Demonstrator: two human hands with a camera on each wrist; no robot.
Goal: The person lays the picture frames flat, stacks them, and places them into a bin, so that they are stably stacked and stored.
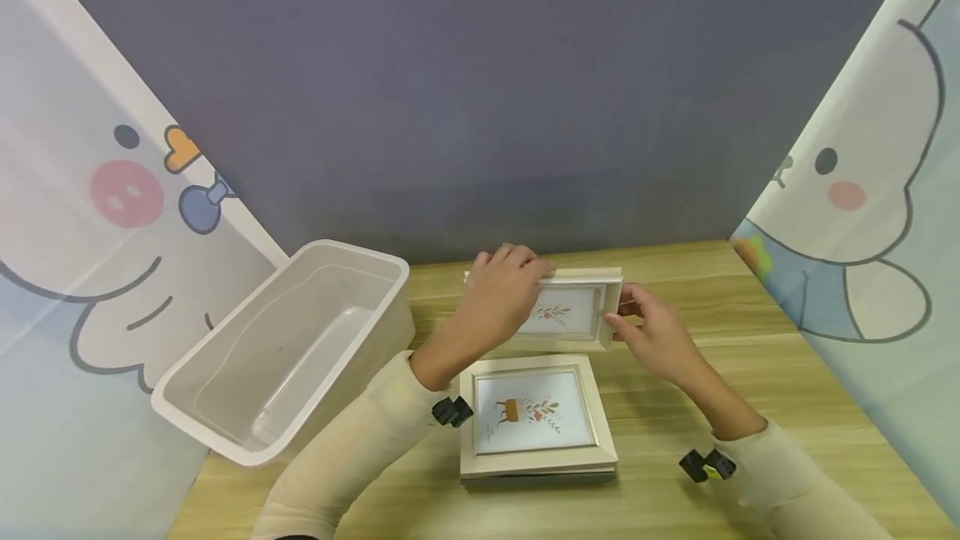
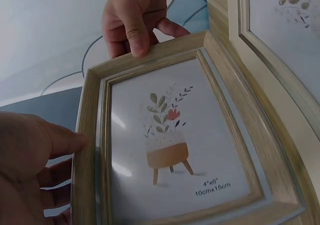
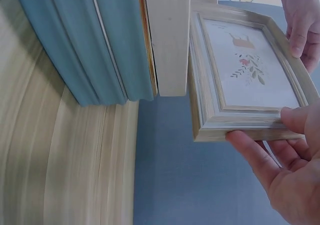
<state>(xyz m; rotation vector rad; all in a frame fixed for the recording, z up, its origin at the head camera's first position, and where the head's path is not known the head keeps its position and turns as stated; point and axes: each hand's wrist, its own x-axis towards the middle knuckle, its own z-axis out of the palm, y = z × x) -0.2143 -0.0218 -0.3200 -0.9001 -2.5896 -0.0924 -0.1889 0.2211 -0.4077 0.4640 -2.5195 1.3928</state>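
Nearest the person, a stack of frames (image 1: 537, 417) lies flat on the wooden table (image 1: 750, 373), top one a pale square frame with a plant print facing up. Small black clips sit on both cream sleeves at the wrists.

Just beyond the stack, a smaller picture frame (image 1: 570, 308) is held up off the table between both hands, print side toward the person, tilted. Left hand (image 1: 498, 294) grips its left end, fingers curled over the top edge, thumb on the front rim. Right hand (image 1: 651, 330) grips the right end, thumb (image 3: 300, 119) on the front edge, fingers behind. Left wrist view shows the print: potted plant on a stool, "4x6" / "10cmx15cm" text.

To the left, a white plastic bin (image 1: 288, 348) stands tipped, opening facing up and toward the person, near the left forearm but apart from it.

Far: grey backdrop, cartoon-print curtains on both sides.
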